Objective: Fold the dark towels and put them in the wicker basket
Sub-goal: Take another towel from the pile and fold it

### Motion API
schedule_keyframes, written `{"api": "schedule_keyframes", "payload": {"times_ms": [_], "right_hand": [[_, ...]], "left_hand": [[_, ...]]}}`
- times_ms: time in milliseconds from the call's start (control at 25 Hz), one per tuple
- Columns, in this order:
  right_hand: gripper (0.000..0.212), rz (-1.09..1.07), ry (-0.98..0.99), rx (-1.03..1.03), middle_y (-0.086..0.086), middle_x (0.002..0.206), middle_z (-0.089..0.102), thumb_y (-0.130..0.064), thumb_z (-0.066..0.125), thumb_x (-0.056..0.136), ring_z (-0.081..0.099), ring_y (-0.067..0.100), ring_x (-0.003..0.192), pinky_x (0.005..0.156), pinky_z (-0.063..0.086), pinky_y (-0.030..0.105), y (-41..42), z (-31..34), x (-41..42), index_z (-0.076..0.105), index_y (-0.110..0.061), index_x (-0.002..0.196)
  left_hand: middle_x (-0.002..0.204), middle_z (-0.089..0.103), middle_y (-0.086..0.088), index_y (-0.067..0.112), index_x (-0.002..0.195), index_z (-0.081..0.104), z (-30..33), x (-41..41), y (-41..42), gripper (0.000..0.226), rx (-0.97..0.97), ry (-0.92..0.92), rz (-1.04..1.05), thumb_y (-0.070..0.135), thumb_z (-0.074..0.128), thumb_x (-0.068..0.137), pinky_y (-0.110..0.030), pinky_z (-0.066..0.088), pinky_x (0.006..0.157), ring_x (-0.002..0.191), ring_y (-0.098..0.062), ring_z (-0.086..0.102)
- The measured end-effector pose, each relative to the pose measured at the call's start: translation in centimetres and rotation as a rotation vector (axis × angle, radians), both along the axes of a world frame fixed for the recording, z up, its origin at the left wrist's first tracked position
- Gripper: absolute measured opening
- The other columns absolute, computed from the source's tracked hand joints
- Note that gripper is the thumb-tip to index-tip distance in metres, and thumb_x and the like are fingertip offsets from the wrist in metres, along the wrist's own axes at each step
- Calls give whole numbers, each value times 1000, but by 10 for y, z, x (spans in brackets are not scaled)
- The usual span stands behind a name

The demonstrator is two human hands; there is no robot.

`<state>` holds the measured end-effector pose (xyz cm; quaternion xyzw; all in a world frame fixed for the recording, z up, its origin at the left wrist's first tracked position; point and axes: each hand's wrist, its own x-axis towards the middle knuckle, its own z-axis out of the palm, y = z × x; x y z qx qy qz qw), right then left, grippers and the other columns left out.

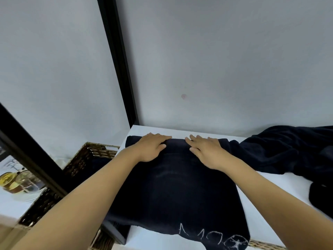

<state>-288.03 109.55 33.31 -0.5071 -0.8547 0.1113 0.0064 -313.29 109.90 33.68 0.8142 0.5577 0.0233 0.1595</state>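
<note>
A dark towel [176, 192] lies flat on the white table [281, 193], partly folded, with white lettering near its front edge. My left hand [151, 147] and my right hand [205, 150] rest palm down on its far edge, fingers spread, pressing the fabric. A pile of more dark towels [292, 150] lies crumpled at the right. The wicker basket [79, 159] stands lower at the left of the table; something dark lies inside it.
A black post [119, 62] runs up the grey wall behind the table's far left corner. Another black bar [30, 159] crosses at the left. Jars on a white plate [16, 183] stand at the far left.
</note>
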Motion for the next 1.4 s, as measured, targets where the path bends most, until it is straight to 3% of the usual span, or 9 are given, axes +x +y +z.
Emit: {"api": "schedule_keyframes", "payload": {"times_ms": [200,360,680,800,880,960,1080,1240,1400], "right_hand": [[59,-123,-96,-290,-5,130,61,-58,67,86,58,22,115,99,48,39,28,40,1,59,-22,131],[49,-89,-179,-488,-11,110,58,-57,72,81,60,17,100,82,49,35,30,51,-4,55,-26,114],[44,-67,-301,418,6,114,50,-24,70,86,48,26,69,59,42,36,21,-9,-17,45,-17,122],[65,-58,-248,482,15,137,54,-24,76,81,63,34,104,77,54,45,8,-26,-12,46,-14,138],[77,-31,-180,340,13,163,24,-46,53,98,33,35,146,107,40,47,2,-21,-8,18,-14,158],[81,-15,-108,240,6,169,5,-65,22,99,7,29,155,120,21,45,-9,-13,-8,1,-17,161],[77,31,-34,161,-2,169,5,-62,0,94,0,23,155,123,14,46,-28,-8,-5,8,-23,160],[46,16,169,17,-9,148,45,-39,49,103,38,21,141,116,28,42,-26,11,5,45,-35,148],[74,-63,-39,-257,-5,133,45,-55,70,83,43,20,130,106,41,40,-7,46,-5,43,-29,146]], "left_hand": [[144,49,4,24,145,43,35,-1,10,56,-220,199,91,47,60,96,-37,42,103,128,-21,50],[122,56,5,25,118,45,39,3,17,47,-264,217,75,45,73,86,-39,49,88,103,-22,56],[116,47,-3,16,124,46,-7,-7,6,46,454,263,-21,23,68,84,-35,38,71,100,-25,52],[128,52,-4,15,129,47,-21,-12,-4,49,472,168,10,27,64,85,-36,41,88,110,-28,56],[159,34,-3,16,153,31,-24,-14,-11,65,378,142,2,39,50,94,-39,26,118,146,-25,34],[169,8,2,21,161,10,-24,-15,-19,71,318,123,14,53,24,100,-39,5,126,156,-17,5],[168,14,5,27,161,14,-18,-14,-36,57,239,43,11,45,15,107,-37,-2,126,155,-16,7],[151,46,6,30,152,41,8,-14,-45,46,137,-63,35,32,46,106,-38,24,119,138,-19,39],[148,39,3,30,150,41,45,2,-33,60,-71,263,71,46,60,96,-45,32,111,136,-29,35]]}}
